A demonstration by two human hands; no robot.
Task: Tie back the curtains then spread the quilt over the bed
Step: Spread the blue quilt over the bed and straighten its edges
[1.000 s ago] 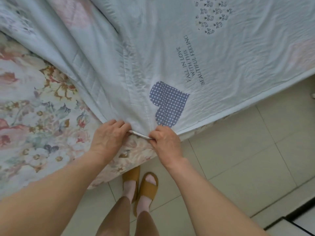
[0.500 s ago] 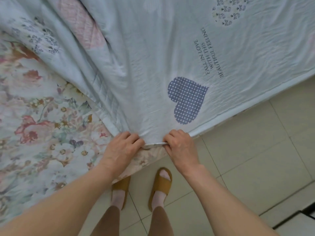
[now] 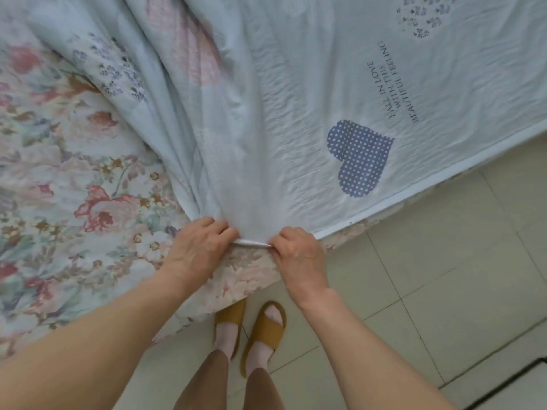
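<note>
A pale blue quilt (image 3: pixel 296 113) with a dotted blue heart and printed words lies across the bed, bunched in folds toward its near corner. My left hand (image 3: pixel 201 247) and my right hand (image 3: pixel 299 255) both pinch the quilt's white hem at the bed's corner, a short stretch of hem taut between them. The floral bed sheet (image 3: pixel 59 187) shows uncovered on the left and hangs below the hem. No curtains are in view.
Pale tiled floor (image 3: pixel 429 276) runs along the bed's right side. My feet in tan slippers (image 3: pixel 260 329) stand at the bed's corner. A dark threshold strip (image 3: pixel 509 386) crosses the bottom right.
Both hands have stayed pinched on the hem and pulled it to the right along the bed's corner. The quilt has shifted with them and my feet have stepped apart.
</note>
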